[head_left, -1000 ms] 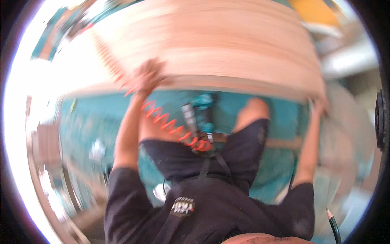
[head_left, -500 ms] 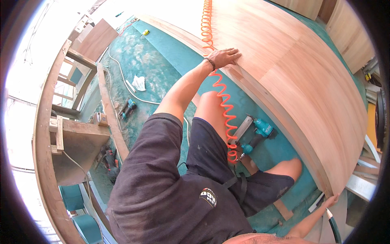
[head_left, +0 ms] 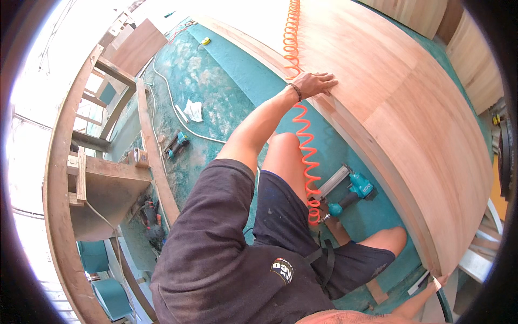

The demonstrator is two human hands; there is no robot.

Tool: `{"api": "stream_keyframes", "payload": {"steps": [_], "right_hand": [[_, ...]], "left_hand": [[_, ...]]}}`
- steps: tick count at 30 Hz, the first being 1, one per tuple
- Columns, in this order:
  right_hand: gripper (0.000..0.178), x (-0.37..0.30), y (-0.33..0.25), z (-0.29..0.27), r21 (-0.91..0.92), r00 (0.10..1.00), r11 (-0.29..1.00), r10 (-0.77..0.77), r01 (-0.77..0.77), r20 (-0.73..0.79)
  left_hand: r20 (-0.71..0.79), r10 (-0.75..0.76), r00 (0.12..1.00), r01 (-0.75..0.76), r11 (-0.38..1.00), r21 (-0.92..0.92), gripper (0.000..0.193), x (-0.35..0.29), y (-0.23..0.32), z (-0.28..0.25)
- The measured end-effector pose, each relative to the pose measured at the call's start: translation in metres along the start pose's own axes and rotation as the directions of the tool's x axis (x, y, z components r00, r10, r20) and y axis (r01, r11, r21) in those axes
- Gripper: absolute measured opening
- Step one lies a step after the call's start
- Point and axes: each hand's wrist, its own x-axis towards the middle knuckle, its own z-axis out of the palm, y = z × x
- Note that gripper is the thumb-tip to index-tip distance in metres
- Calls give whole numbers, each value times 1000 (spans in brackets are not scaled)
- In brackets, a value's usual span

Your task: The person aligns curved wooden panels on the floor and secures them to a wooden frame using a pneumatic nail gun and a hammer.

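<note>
A large curved wooden panel (head_left: pixel 399 102) with a thick framed edge lies to the right of my knees. My left hand (head_left: pixel 317 85) rests on its near edge, fingers stretched out across the wood; a dark bracelet circles the wrist. At the panel's lower right corner, my right hand (head_left: pixel 443 279) is closed round the edge, partly hidden by a dark pencil (head_left: pixel 442 302) near the camera. An orange coiled air hose (head_left: pixel 307 146) hangs past my left wrist and reaches a teal nail gun (head_left: pixel 360 186) lying on the floor between my legs and the panel.
A wooden frame (head_left: pixel 60 162) stands on the left, with a long timber strip (head_left: pixel 154 146) beside it. Another teal power tool (head_left: pixel 177 144), a white cable (head_left: pixel 172 97) and a yellow tape measure (head_left: pixel 205 41) lie on the green floor (head_left: pixel 189 70). Scrap boards (head_left: pixel 480 264) are piled at lower right.
The whole view has shifted slightly, so things sit further right and a little lower. Both hands keep their places on the panel; the pencil now covers more of my right hand.
</note>
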Motion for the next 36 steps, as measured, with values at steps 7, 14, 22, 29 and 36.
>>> {"api": "stream_keyframes", "payload": {"steps": [7, 14, 22, 29, 36], "right_hand": [[65, 23, 16, -33, 75, 992, 993, -100, 94, 81], [64, 28, 21, -25, 74, 993, 993, -93, 88, 68], [66, 31, 19, -10, -4, 999, 999, -41, 41, 11], [62, 44, 32, -28, -68, 994, 992, -106, 105, -14], [60, 52, 38, -32, -44, 999, 998, -46, 45, -20]], "left_hand": [[-111, 63, 992, -58, 997, 49, 65, 20, -3, 19], [-39, 24, 999, -23, 999, 34, 61, 15, -4, 23], [29, 27, 999, -32, 986, 162, 66, -2, -18, 29], [40, -2, 999, 0, 998, 60, 65, 13, 4, 1], [31, 72, 997, -76, 983, 169, 62, 18, -7, 25]]}}
